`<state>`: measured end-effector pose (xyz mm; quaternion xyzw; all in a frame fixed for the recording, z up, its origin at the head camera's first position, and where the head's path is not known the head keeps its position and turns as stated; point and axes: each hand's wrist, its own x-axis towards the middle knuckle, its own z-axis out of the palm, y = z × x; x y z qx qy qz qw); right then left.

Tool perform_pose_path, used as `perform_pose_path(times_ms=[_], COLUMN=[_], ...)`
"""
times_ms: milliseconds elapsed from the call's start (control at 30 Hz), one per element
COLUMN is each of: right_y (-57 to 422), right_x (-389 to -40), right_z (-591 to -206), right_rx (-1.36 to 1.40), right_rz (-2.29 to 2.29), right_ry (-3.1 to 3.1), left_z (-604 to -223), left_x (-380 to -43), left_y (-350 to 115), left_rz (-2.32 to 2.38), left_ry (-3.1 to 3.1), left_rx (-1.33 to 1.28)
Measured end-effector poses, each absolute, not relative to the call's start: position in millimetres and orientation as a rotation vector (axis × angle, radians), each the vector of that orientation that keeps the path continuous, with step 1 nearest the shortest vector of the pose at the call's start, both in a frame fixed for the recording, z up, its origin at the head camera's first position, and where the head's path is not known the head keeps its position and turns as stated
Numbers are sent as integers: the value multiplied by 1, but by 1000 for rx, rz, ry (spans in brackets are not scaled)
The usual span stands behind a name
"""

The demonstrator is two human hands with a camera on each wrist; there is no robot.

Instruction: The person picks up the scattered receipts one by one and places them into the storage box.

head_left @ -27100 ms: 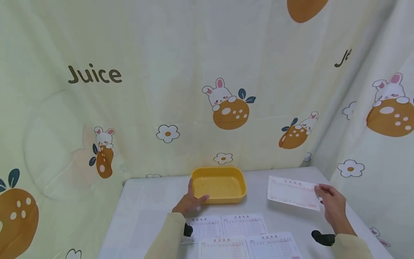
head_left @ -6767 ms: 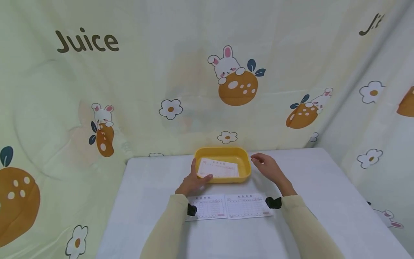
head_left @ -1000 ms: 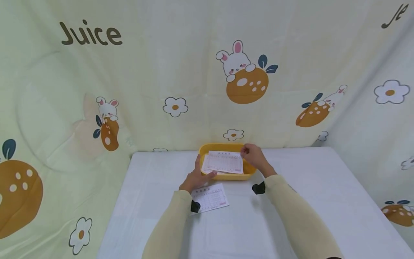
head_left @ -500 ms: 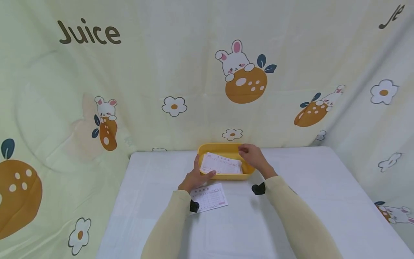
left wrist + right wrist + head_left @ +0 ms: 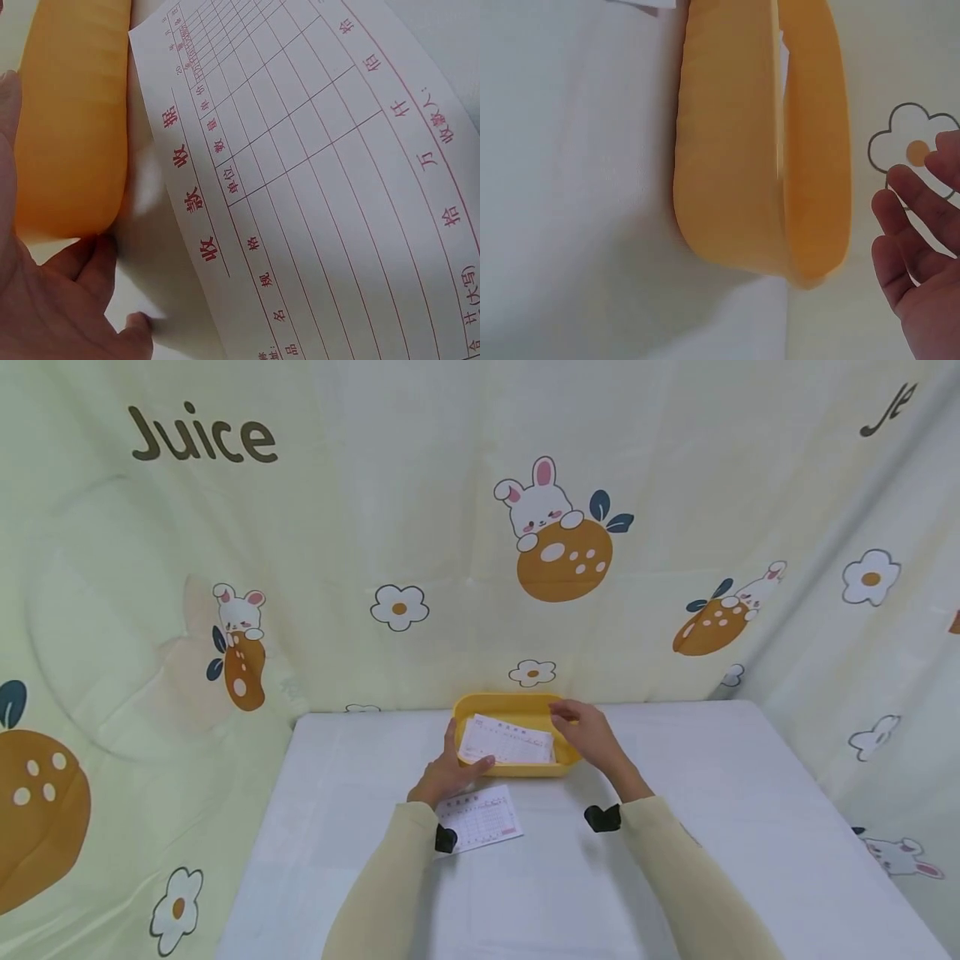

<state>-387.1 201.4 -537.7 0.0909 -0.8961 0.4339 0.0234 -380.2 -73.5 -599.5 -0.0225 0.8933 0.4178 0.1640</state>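
Note:
A yellow plastic tray (image 5: 525, 770) sits at the back of the table, with overlapping paper receipt slips (image 5: 506, 742) lying inside. My left hand (image 5: 446, 772) grips its front left corner, thumb along the front rim and fingers by the left side. Over the tray's right end is my right hand (image 5: 588, 735), its fingers loosely bent and holding nothing. In the right wrist view those fingers (image 5: 911, 255) are apart from the tray wall (image 5: 727, 150). One receipt slip (image 5: 483, 818) lies on the table beside my left wrist; its printed red grid fills much of the left wrist view.
The table (image 5: 337, 860) has a white cover. Close behind the tray hangs a pale curtain (image 5: 435, 527) with rabbit and fruit prints, and it continues down both sides.
About 27 seconds ago the tray was bare and several slips lay on the table. Within the last second my right hand let a slip drop into the tray, then its fingers loosened.

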Motion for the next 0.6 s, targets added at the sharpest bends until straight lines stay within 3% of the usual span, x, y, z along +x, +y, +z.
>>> perform_pose_path(times_ms=[600], right_y=[176], right_x=[-328], right_z=[-553], right_rx=[237], right_rz=[1426], right_ry=[-2720], left_z=[-596], left_x=[-375], left_y=[-74], left_rz=[1188], left_ry=[2542], left_rx=[-78])
